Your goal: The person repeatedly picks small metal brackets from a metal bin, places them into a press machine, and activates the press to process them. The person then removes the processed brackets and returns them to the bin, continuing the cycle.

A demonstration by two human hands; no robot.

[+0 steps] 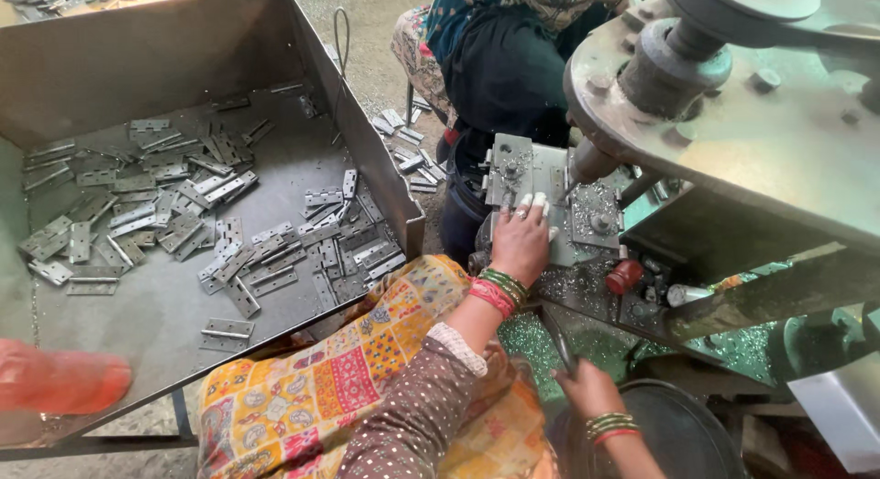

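Left hand (519, 242), fingers flat and close together, presses a grey metal plate (536, 181) on the drill machine (733, 112), the plate's long axis running from nine to three o'clock. Right hand (587, 387), at five o'clock from the left, is closed around a dark lever (556, 337) that slants toward eleven o'clock. At nine o'clock a big steel tray (367, 149) holds scattered grey hinges (197, 218) lying flat, pointing every way.

Grey steel hinges (183, 213) were seen in a dull grey tray (137, 57); yellow-and-red patchwork cloth (302, 378) and green-red bangles (497, 291) were worn.
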